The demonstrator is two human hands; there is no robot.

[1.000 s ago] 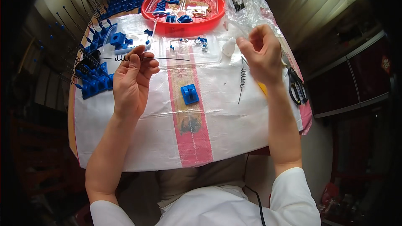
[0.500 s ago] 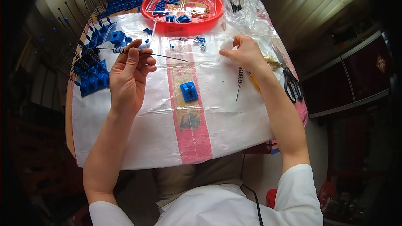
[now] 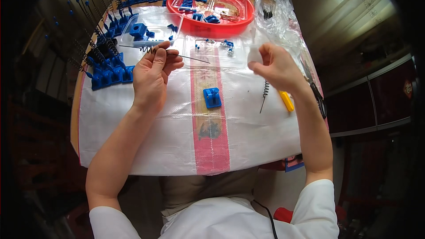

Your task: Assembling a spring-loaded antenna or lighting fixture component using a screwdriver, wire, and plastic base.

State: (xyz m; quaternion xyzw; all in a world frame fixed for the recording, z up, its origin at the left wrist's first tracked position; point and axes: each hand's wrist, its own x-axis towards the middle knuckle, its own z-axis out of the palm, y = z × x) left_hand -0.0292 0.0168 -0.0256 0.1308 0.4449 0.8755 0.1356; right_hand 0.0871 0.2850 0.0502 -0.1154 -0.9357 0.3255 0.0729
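A person's two bare hands work over a table covered by a white woven sheet (image 3: 164,146) with a pink-edged band down its middle; the person wears a white short-sleeved top (image 3: 212,217). The left hand (image 3: 149,79) is raised palm inward over the left part of the sheet, thumb pressed against bent fingers; pinched between them is a black spring wire (image 3: 145,49), its coil showing left of the fingers and a straight end pointing right and slightly down. The right hand (image 3: 280,68) is at the right, its fingers curled and the thumb near the index finger; a small whitish piece (image 3: 254,55) shows at its fingertips, though from this angle I cannot tell whether it is gripped or lies behind them.

Just below the right hand lies a second spring wire (image 3: 265,90); near it are a yellow-handled tool (image 3: 286,101) and, by the right edge, a black-handled cutting tool (image 3: 319,99), partly hidden by the forearm. A square blue block (image 3: 212,98) sits on the band, between the hands and nearer the person; beyond are a clear box (image 3: 159,21) of blue parts, a red oval tray (image 3: 217,30) and a clear plastic bag (image 3: 279,17); blue bases (image 3: 110,76) stand at the left.
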